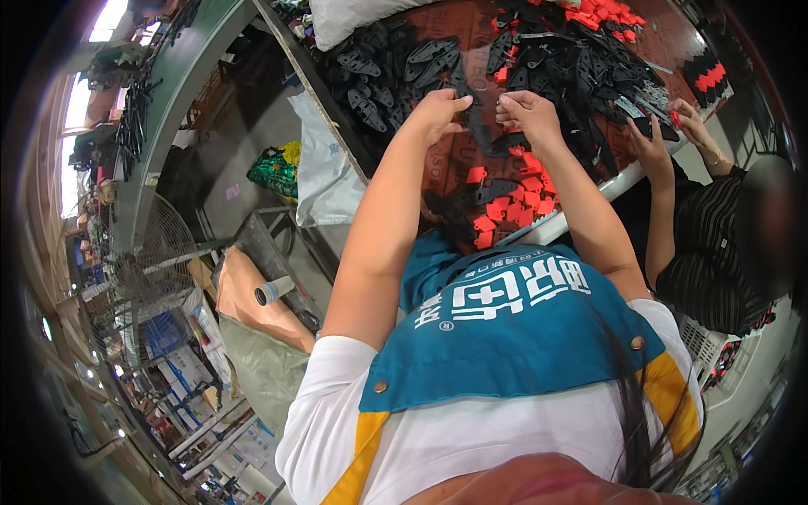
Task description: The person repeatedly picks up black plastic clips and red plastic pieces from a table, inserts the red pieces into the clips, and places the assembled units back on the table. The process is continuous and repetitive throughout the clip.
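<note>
Over the table, my left hand [439,115] is closed, thumb and fingers pinched at the upper end of a long black plastic part [476,126]. My right hand [532,116] is just to the right of it, its thumb and fingertips pressed together; whatever they hold is too small to make out. Beneath and around both hands lie flat black plastic parts with holes [367,109] on the left. Between my forearms is a loose pile of red plastic pieces [515,202], near the table's front edge.
The reddish-brown table [452,29] carries more black parts [572,71], bright red pieces [602,15] and small metal pieces [648,91]. A white sack [345,18] sits at the far edge. At right, a co-worker's hands [654,153] handle red and black parts. A fan [160,252] stands left.
</note>
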{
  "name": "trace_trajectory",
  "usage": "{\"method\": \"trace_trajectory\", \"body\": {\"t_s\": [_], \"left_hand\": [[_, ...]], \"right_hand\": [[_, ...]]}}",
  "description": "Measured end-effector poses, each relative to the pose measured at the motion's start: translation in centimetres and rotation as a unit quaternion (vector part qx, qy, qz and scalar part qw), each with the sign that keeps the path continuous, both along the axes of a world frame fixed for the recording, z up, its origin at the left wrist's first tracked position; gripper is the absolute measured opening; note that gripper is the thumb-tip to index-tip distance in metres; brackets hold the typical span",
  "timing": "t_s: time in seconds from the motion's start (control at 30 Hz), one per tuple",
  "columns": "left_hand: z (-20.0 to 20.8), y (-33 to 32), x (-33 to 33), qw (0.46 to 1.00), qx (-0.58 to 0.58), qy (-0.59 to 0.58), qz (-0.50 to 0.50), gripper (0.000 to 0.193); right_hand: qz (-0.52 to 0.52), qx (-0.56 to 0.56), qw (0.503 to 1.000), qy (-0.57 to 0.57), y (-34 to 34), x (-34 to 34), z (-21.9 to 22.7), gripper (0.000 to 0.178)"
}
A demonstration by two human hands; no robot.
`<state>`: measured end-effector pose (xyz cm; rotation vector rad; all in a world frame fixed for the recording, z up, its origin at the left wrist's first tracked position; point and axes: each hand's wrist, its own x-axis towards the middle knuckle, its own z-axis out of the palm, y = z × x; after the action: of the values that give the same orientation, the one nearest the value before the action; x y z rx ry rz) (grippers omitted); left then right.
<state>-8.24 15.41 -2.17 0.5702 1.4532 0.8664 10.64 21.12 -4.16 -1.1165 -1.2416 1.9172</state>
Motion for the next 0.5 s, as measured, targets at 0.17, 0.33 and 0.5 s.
{"method": "trace_trajectory", "body": {"t_s": [0.17, 0.33, 0.5], "left_hand": [[0.4, 0.0, 0.0, 0.998, 0.02, -0.058, 0.019, 0.014], [-0.3, 0.0, -0.1, 0.996, 0.039, -0.077, 0.016, 0.012], [0.2, 0.0, 0.1, 0.995, 0.053, -0.071, 0.041, 0.011]], "right_hand": [[-0.002, 0.093, 0.995, -0.025, -0.8, -0.5, -0.9, 0.012], [0.016, 0.101, 0.994, -0.024, -1.5, -0.9, 0.3, 0.012], [0.002, 0.125, 0.991, -0.055, -1.3, -0.9, 0.5, 0.014]]}}
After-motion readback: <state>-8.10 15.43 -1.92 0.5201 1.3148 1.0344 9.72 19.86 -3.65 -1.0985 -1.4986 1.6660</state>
